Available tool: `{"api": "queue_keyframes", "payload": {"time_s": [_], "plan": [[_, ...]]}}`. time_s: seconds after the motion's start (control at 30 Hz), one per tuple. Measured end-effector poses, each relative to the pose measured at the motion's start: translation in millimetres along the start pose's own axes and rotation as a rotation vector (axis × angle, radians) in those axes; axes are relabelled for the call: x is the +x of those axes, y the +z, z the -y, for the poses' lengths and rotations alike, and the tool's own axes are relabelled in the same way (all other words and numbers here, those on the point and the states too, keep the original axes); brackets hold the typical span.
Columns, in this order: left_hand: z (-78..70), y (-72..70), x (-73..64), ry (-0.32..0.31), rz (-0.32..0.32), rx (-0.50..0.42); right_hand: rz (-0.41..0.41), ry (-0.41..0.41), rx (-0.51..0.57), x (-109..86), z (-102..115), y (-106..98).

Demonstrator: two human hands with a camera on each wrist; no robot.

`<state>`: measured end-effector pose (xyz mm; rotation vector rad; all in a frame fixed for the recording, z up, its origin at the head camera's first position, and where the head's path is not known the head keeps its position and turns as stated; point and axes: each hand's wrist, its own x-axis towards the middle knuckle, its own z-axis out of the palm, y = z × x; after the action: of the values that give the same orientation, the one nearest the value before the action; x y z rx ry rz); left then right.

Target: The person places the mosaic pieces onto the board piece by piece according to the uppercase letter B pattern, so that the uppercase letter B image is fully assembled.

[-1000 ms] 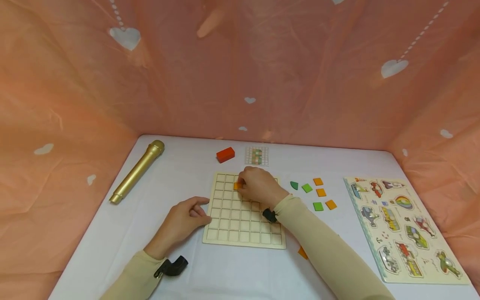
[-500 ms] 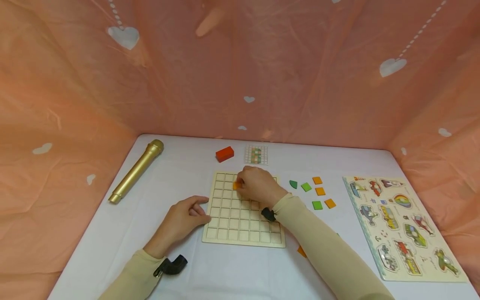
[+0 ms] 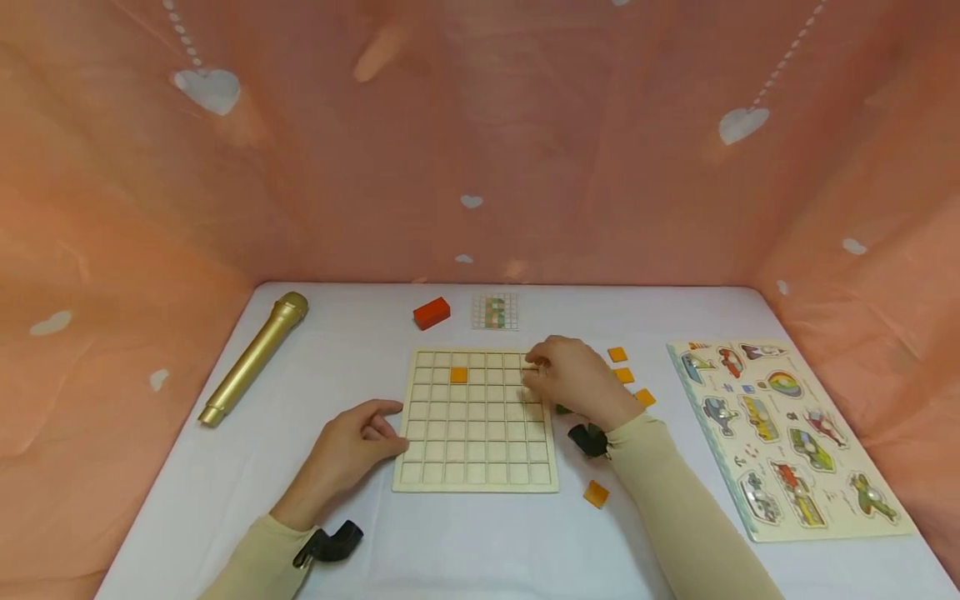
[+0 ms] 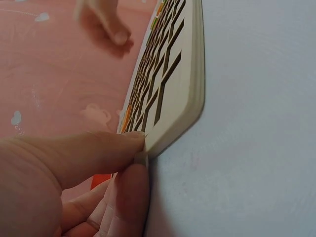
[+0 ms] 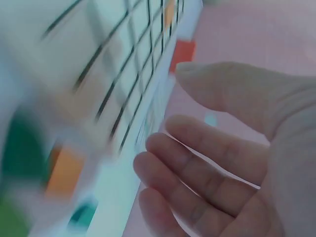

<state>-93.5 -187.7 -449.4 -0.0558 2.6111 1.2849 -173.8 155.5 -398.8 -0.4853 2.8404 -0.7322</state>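
A pale wooden grid board (image 3: 476, 454) lies on the white table. One orange square tile (image 3: 459, 375) sits in a cell of its upper left part. My left hand (image 3: 345, 446) rests its thumb and index fingertips against the board's left edge; the left wrist view shows the thumb (image 4: 118, 148) at that edge. Over the board's right edge hovers my right hand (image 3: 581, 379). Its loosely bent fingers (image 5: 192, 168) hold nothing. Beyond that hand lie orange tiles (image 3: 624, 376), and a dark green piece (image 3: 562, 409) is mostly hidden under it.
At the back stand a red block (image 3: 431, 313) and a small grid pattern card (image 3: 495, 312). A gold microphone (image 3: 255, 360) lies at the left, a vehicle picture puzzle (image 3: 780, 450) at the right. One orange tile (image 3: 596, 494) lies near the board's front right corner.
My right hand has let go of the orange tile, which stays in its cell, and has moved right. My left hand keeps touching the edge. The head view has shifted slightly.
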Motion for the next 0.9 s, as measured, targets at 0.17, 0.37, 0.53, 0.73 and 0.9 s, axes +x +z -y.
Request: {"api": "queue_keyframes", "payload": {"time_s": [0.17,0.37,0.53,0.73,0.9], "plan": [[1.3,-0.3,0.0,-0.004,0.005,-0.007,-0.045,0.095,0.046,-24.2,-42,-19],[2.2,-0.7,1.3,-0.005,0.012,0.000,-0.077,0.174,0.070,-42.0,-79,-36],[1.6,-2.1,0.3,-0.001,0.016,-0.013,-0.076,0.207,0.113,-46.7,-93,-43],[-0.9,-2.3,-0.2,-0.005,0.018,-0.022,-0.081,0.212,0.102,-47.6,-103,-46],[-0.4,-2.4,0.2,-0.015,0.019,-0.014,-0.070,0.251,0.108,-48.0,-107,-46]]}}
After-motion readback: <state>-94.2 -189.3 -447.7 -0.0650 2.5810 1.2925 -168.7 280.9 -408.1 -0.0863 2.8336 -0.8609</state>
